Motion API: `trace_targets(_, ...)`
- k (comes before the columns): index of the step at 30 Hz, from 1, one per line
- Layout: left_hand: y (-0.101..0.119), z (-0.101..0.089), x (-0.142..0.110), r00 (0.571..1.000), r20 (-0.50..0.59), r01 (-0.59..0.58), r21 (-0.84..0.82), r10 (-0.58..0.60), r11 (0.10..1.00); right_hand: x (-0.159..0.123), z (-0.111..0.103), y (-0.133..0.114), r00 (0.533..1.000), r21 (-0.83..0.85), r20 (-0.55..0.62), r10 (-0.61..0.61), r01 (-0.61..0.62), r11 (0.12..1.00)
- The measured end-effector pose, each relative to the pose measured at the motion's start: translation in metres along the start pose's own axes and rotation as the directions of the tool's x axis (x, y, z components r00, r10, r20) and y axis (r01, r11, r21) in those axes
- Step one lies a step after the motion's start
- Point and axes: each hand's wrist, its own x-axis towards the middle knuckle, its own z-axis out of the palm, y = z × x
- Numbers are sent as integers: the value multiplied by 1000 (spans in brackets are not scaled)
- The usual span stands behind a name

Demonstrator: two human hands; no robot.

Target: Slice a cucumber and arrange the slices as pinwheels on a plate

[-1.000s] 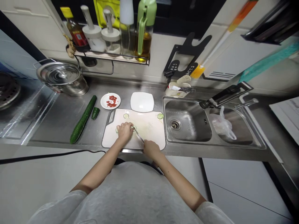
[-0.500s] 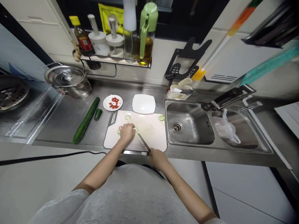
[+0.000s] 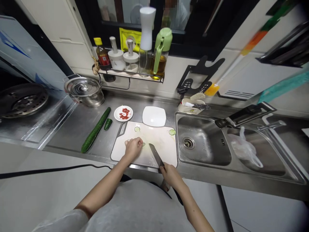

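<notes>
On the white cutting board (image 3: 142, 154), my left hand (image 3: 134, 147) is closed with its fingertips pinched at a thin cucumber slice (image 3: 144, 144). The slice is mostly hidden under the fingers. My right hand (image 3: 171, 175) grips a kitchen knife (image 3: 156, 155), its blade over the board and pointing away from me, apart from my left hand. One pale cucumber slice (image 3: 137, 129) lies near the board's back edge, and a green cucumber end piece (image 3: 172, 132) is at the back right corner. Left of the board lie a long cucumber (image 3: 96, 129) and a short cucumber piece (image 3: 108, 124).
Behind the board stand a small plate (image 3: 116, 115) of chopped red bits and a white square plate (image 3: 154, 116). A double sink (image 3: 205, 158) with a plastic bag (image 3: 243, 149) is on the right. A lidded steel pot (image 3: 94, 96) and a condiment rack (image 3: 130, 75) are behind.
The view has tilted up a little. My left fingers have drawn together into a pinch at the slice. The knife has turned so that more of its blade's flat side shows.
</notes>
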Motion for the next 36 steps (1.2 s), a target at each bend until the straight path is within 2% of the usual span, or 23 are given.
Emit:
trace_targets(8,-41,-23,1,994,-56,92,-5,-92,996,9,-3,2,1000,-23,-12,12,-12,1000)
trace_targets(12,-57,-28,5,984,-120,136,9,-134,991,11,-4,1,1000,-26,-10,1,-1,1000)
trace_targets(16,-65,-28,7,980,-136,151,55,-142,987,11,-7,-2,1000,-25,6,7,-7,1000)
trace_targets(21,-67,-26,7,981,-124,164,96,-152,982,11,-10,-3,1000,-10,15,9,-9,1000)
trace_targets(26,-64,-30,13,974,-152,182,64,-170,981,10,-11,-4,1000,3,10,14,-14,1000)
trace_targets(30,-51,-31,36,972,-173,169,56,-157,984,8,-11,-5,1000,-3,13,18,-18,1000)
trace_targets(36,-30,-25,75,980,-166,141,159,-115,977,6,-9,0,999,-14,11,47,-47,999)
